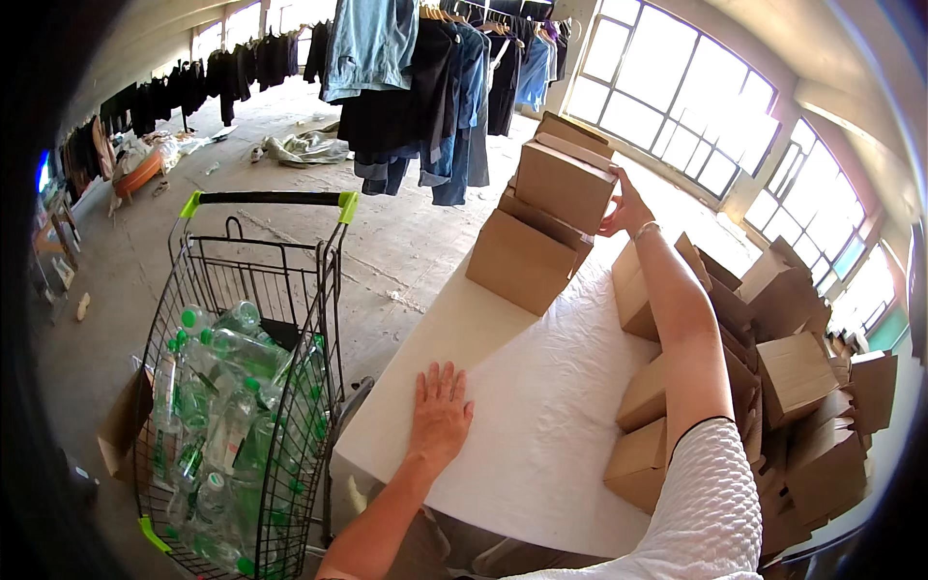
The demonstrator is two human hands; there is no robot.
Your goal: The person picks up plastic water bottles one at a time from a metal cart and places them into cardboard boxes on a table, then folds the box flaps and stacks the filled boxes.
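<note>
My left hand [441,416] lies flat on the white-covered table [522,425], fingers stretched out and holding nothing. My right hand [626,205] reaches to the far end of the table, its fingers curled against the right side of an upper brown cardboard box [563,184]. That box sits on top of other boxes in a small stack. Below and nearer is another cardboard box [519,259], resting on the table. Part of the right hand's grip is hidden behind the box edge.
To the left stands a black wire shopping cart [333,290] with green-capped clear plastic bottles [232,406]. Many cardboard boxes [797,372] are heaped along the table's right side. Beyond the table hang jeans and dark clothes [454,106] on a rack. Large windows [667,77] line the far wall.
</note>
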